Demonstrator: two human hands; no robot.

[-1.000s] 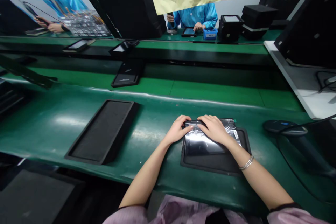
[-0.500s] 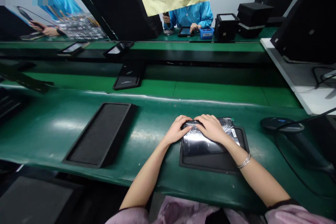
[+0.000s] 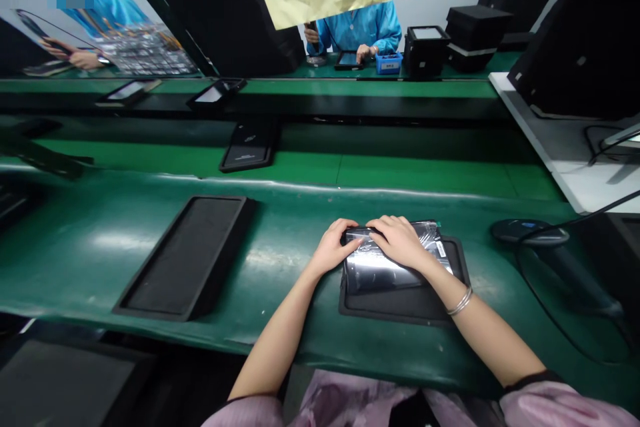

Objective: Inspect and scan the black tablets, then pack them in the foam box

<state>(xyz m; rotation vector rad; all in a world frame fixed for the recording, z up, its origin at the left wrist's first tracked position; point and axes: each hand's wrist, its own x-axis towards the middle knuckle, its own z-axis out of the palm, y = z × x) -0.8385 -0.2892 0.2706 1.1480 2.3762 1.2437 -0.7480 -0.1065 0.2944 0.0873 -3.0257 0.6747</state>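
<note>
A dark, glossy tablet (image 3: 385,273) wrapped in clear film lies over a black foam tray (image 3: 390,310) on the green bench. My left hand (image 3: 336,245) grips its far left corner, with the fingers over the far edge and the thumb on the film. Beside it, my right hand (image 3: 397,240) is closed over the far edge near the middle, thumb on the surface and pointing toward the left one. A white label shows on the film at the tablet's right end. The fingertips behind the far edge are hidden.
Left on the bench is another black foam tray (image 3: 185,257). A barcode scanner (image 3: 530,232) with a cable lies at the right. Beyond runs a green conveyor belt (image 3: 400,170) carrying a tray with a dark device (image 3: 250,145). Two people in blue work across the line.
The tray with the dark device and the belt's seam have shifted slightly right. My view has moved a little. Both hands keep nearly the same hold on the tablet.
</note>
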